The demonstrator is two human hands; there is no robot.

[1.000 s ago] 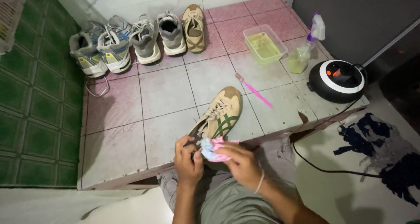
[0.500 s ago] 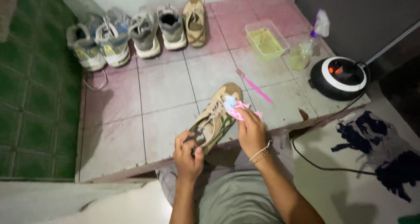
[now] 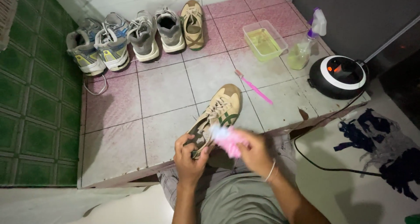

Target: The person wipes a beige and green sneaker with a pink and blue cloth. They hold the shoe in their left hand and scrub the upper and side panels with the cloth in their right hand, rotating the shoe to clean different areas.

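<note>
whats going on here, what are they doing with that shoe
A person sits at the edge of a tiled platform, rubbing a pink cloth in the right hand against a tan sneaker. The left hand grips the sneaker at its heel end. The cloth is blurred with motion. A pink toothbrush, a clear tub of yellowish liquid and a spray bottle lie on the tiles, with a row of other shoes along the wall.

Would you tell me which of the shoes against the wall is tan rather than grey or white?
The rightmost shoe in the row, nearest the clear tub; the others beside it are grey or white trainers.
</note>
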